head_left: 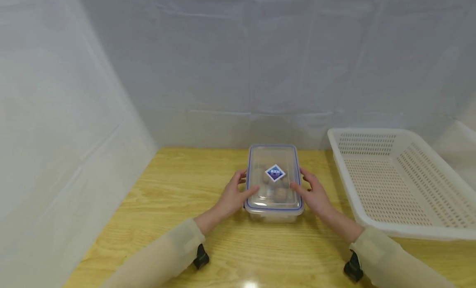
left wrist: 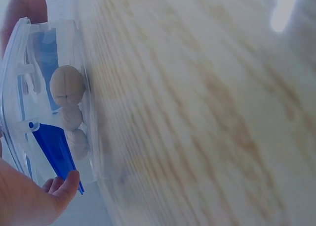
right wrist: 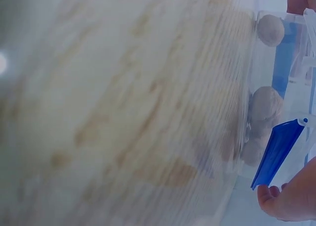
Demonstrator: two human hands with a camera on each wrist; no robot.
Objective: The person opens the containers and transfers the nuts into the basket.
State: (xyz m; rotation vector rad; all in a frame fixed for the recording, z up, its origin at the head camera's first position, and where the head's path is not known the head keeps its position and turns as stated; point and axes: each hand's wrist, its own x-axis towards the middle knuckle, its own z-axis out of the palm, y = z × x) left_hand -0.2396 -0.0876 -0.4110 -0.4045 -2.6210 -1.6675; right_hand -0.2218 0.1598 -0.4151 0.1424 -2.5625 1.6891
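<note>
A clear plastic food container (head_left: 272, 155) with a blue-sealed lid and a diamond-shaped sticker (head_left: 275, 172) sits on the table between both hands. Several round brownish things (left wrist: 67, 86) lie inside it; their kind is unclear. My left hand (head_left: 232, 195) holds the container's left side, thumb on the lid, and its fingers touch a blue latch (left wrist: 55, 149) that slants outward. On the opposite side my right hand (head_left: 315, 195) does likewise, thumb over the lid's edge and fingertips at the end of another slanting blue latch (right wrist: 279, 152).
A large white slatted plastic basket (head_left: 342, 180) stands to the right of the container. The wooden table (head_left: 186, 176) ends at a white sheet wall (head_left: 238, 127) behind, with another white sheet on the left.
</note>
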